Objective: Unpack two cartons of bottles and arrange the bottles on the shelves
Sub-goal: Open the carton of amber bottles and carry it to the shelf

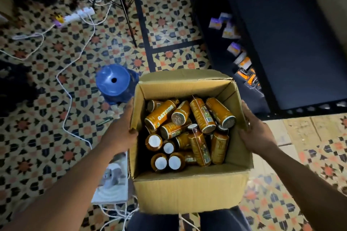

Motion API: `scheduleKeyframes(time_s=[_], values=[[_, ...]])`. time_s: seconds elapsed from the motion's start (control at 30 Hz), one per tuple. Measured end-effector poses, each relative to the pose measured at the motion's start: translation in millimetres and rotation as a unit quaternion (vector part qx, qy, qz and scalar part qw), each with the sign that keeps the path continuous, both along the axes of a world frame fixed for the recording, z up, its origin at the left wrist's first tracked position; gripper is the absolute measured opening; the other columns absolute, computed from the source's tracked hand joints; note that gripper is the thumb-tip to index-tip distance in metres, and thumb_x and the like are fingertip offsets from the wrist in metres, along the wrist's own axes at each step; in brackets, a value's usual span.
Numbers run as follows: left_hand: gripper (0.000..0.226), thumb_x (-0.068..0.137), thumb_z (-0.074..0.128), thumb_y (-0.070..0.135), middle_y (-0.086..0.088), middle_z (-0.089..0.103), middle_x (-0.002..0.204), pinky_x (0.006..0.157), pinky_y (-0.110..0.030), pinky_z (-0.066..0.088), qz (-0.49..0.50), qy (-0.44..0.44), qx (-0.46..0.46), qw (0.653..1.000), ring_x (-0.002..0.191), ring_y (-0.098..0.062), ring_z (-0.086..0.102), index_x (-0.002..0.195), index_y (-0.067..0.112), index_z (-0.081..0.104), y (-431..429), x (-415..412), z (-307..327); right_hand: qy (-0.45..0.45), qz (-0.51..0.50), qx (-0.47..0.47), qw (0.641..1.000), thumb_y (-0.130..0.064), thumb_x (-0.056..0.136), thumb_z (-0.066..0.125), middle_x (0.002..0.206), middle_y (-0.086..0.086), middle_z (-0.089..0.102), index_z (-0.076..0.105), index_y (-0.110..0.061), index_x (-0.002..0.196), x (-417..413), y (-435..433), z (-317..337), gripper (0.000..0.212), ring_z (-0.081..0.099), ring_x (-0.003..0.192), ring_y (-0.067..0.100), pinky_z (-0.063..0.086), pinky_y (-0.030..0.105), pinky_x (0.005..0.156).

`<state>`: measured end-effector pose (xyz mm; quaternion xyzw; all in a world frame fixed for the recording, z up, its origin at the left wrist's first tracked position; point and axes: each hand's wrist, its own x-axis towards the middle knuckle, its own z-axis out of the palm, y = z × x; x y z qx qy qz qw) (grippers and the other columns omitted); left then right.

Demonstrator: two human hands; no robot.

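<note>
So the left hand (122, 133) has its thumb hooked over the top edge of the carton's left wall and the fingers wrapped round the outside, a proper clamp on the cardboard. The right hand (257, 133) does the mirror job on the right wall, curled onto that edge, though I can't tell how far its fingers reach round. Between them sits the carton (187, 193), flaps open, in front of the person's legs; I can't tell if the bottom rests on anything. Inside, the orange bottles (161, 114) are a jumble, a few standing with white caps up near the front, the rest lying across each other. The dark shelves (281, 43) stand just beyond and to the right, with small packets (231, 30) on a lower level. My worry: the whole load hangs off thin side walls, so the cardboard could buckle or rip under the weight. Those loose bottles will also roll if the box tilts, and that shift could yank an edge free. On the tiled floor there's a blue stool (112, 80) right beside the carton and white cables (65, 90) snaking about, easy to snag a foot on.
</note>
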<state>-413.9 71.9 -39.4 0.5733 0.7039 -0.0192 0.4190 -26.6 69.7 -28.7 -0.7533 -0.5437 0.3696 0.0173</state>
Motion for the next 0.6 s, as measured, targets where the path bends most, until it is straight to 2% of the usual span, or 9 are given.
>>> scheduleKeyframes(time_s=[0.1,0.2,0.27,0.37,0.5,0.6], values=[[0.106,0.091,0.060,0.008,-0.006,0.059,0.076,0.048,-0.026,0.039,-0.036,0.020,-0.006,0.999,0.055,-0.017,0.057,0.154,0.047,-0.016,34,-11,2,0.002,-0.021,0.001,1.000,-0.021,0.097,0.058,0.127,0.020,0.068,0.011,-0.054,0.156,-14,10,-3,0.083,0.066,0.104,0.045,0.053,0.047,0.089],[0.105,0.091,0.060,0.007,-0.001,0.055,0.081,0.049,-0.025,0.035,-0.051,0.017,-0.010,0.999,0.056,-0.014,0.052,0.157,0.041,-0.015,66,-20,-1,0.011,-0.058,-0.001,0.998,-0.019,0.095,0.058,0.128,0.017,0.068,0.012,-0.058,0.155,-26,21,-12,0.085,0.066,0.104,0.043,0.054,0.047,0.089],[0.104,0.092,0.060,0.008,-0.001,0.052,0.075,0.048,-0.024,0.031,-0.074,0.021,-0.013,0.997,0.055,-0.011,0.048,0.157,0.037,-0.015,89,-24,-1,0.016,-0.074,-0.001,0.997,-0.017,0.094,0.058,0.128,0.016,0.069,0.012,-0.059,0.154,-32,30,-17,0.086,0.066,0.103,0.042,0.054,0.046,0.088],[0.102,0.092,0.059,0.005,0.001,0.044,0.072,0.048,-0.022,0.027,-0.093,0.017,-0.015,0.995,0.057,-0.008,0.045,0.158,0.036,-0.013,125,-25,-2,0.033,-0.095,-0.008,0.995,-0.012,0.094,0.057,0.123,0.014,0.069,0.012,-0.057,0.156,-37,49,-27,0.088,0.062,0.090,0.034,0.050,0.040,0.080],[0.101,0.093,0.057,0.006,-0.018,0.058,0.075,0.047,-0.025,0.032,-0.099,0.030,-0.038,0.994,0.056,-0.018,0.052,0.156,0.039,-0.015,172,-28,-17,0.032,-0.102,-0.019,0.994,-0.016,0.095,0.056,0.118,0.011,0.071,0.005,-0.064,0.152,-43,87,-39,0.090,0.063,0.086,0.032,0.052,0.043,0.079],[0.099,0.093,0.056,0.006,-0.014,0.058,0.070,0.046,-0.025,0.032,-0.107,0.037,-0.046,0.992,0.055,-0.019,0.055,0.157,0.038,-0.013,211,-32,-30,0.027,-0.111,-0.024,0.993,-0.018,0.096,0.057,0.118,0.015,0.071,0.003,-0.066,0.149,-45,117,-47,0.090,0.065,0.090,0.036,0.051,0.042,0.078]])
